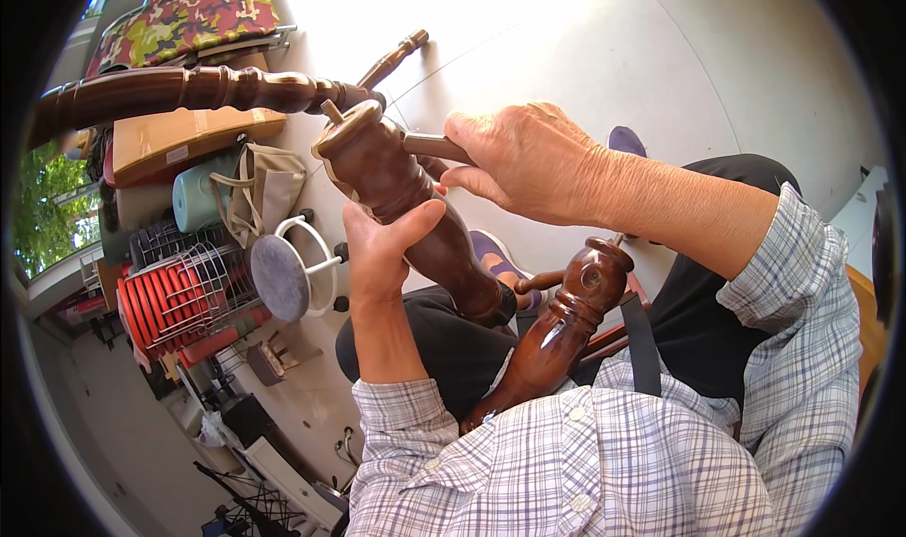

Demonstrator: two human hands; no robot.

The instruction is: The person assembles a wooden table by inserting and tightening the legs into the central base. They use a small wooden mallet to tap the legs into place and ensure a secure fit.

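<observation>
My left hand (382,244) grips a dark brown turned wooden leg (415,216) around its thick upper part, thumb across the front. A small dowel peg (331,111) sticks up from its top. My right hand (524,159) closes on a short wooden rung (429,145) that enters the side of that leg near the top. A second turned wooden leg (562,329) leans against my lap, with a short peg (533,281) at its side. A longer turned wooden piece (189,92) runs across the upper left behind the held leg.
A stool with a round grey seat and white ring (283,275) stands to the left. Beside it are a red item in a wire basket (179,296), a beige bag (260,192), cardboard (184,139) and a camouflage cushion (189,16). Pale floor (717,75) spreads at the right.
</observation>
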